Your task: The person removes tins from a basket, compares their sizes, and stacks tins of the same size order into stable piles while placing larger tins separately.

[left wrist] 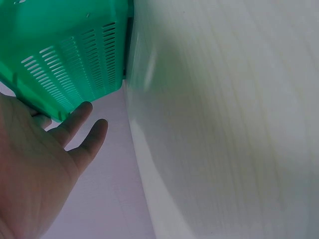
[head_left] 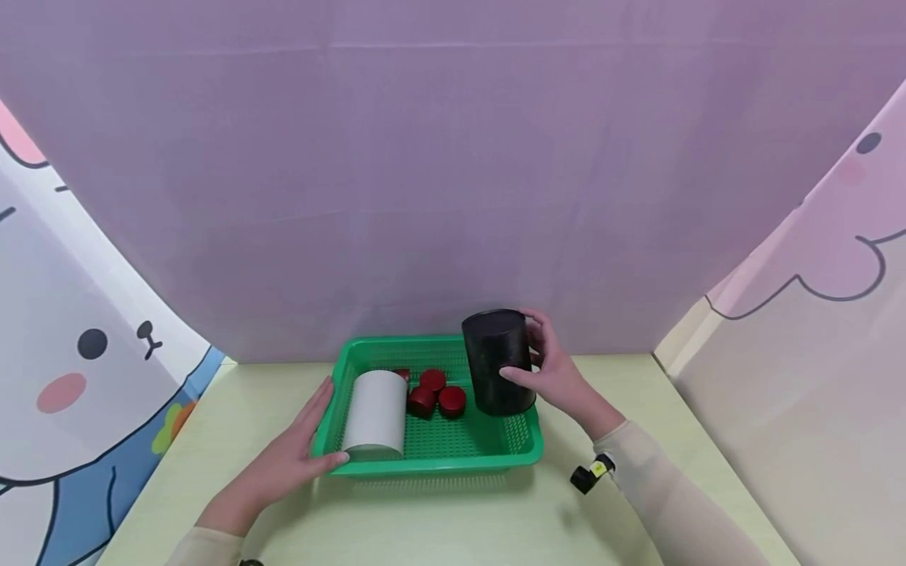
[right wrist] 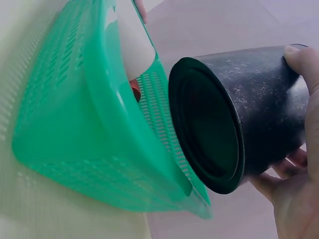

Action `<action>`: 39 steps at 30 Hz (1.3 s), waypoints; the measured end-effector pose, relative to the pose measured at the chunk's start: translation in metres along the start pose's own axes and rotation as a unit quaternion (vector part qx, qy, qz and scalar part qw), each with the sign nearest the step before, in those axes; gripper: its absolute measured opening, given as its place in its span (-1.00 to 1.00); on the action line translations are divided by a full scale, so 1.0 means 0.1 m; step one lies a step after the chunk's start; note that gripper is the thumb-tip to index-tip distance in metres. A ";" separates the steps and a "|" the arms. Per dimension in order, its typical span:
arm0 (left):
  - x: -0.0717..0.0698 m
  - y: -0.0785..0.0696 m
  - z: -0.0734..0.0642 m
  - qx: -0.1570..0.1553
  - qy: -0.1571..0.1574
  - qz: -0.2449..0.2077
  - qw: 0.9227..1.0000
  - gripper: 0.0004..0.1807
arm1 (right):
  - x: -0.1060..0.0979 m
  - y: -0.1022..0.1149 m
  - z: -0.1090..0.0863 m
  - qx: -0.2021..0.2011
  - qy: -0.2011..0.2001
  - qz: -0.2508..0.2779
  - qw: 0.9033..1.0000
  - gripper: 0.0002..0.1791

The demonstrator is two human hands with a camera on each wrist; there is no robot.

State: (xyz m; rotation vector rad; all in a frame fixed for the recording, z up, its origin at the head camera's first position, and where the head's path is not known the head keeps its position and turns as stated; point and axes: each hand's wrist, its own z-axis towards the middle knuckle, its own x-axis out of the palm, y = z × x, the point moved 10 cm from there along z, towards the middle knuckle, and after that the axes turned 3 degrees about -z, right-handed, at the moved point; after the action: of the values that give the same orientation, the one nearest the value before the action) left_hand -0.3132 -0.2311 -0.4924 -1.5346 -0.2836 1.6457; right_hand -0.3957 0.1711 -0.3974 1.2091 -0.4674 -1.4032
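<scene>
A green plastic basket (head_left: 439, 465) with slotted walls stands on the table. My left hand (head_left: 292, 458) rests on its left side, thumb on the front rim and the other fingers stretched along the wall; two fingers (left wrist: 89, 144) reach out straight in the left wrist view. My right hand (head_left: 555, 377) grips a black cylindrical container (head_left: 495, 365) from the right, thumb in front and fingers behind. The container tilts over the basket's right end, its recessed round end (right wrist: 207, 127) facing the basket in the right wrist view. Inside the basket are a white cylinder (head_left: 377, 413) at the left and several small red pieces (head_left: 451, 402).
The pale wooden table (head_left: 439, 527) extends around the basket. A purple cloth wall (head_left: 439, 196) rises close behind it. Cartoon-printed panels flank the table at left (head_left: 64, 283) and right (head_left: 800, 393). A small black strap device (head_left: 586, 478) sits at my right wrist.
</scene>
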 end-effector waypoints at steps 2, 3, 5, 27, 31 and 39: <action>0.00 0.02 0.00 0.000 -0.001 0.003 1.000 0.27 | -0.07 -0.02 -0.01 0.002 -0.015 0.003 1.000 0.08; 0.01 0.02 0.01 0.003 -0.001 0.004 1.000 0.27 | -0.10 -0.03 -0.02 0.003 -0.022 0.003 1.000 0.08; 0.01 0.03 0.01 0.007 -0.002 0.005 1.000 0.27 | -0.17 -0.04 -0.03 0.000 -0.037 0.004 0.999 0.08; 0.02 0.07 0.01 0.010 -0.005 -0.004 1.000 0.26 | -0.86 -0.26 -0.19 0.004 -0.161 -0.010 0.987 0.10; 0.01 0.09 0.00 0.006 -0.006 -0.009 1.000 0.27 | -0.92 -0.32 -0.22 0.012 -0.175 -0.016 0.984 0.11; 0.02 0.10 0.01 0.008 -0.007 -0.009 1.000 0.27 | -1.05 -0.46 -0.27 0.009 -0.210 -0.036 0.977 0.15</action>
State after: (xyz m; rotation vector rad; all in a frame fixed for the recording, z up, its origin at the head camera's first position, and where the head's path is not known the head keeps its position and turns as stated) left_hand -0.3176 -0.2354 -0.5003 -1.5052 -0.2903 1.6404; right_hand -0.4158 0.2867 -0.4059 0.9472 -0.7339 -1.7281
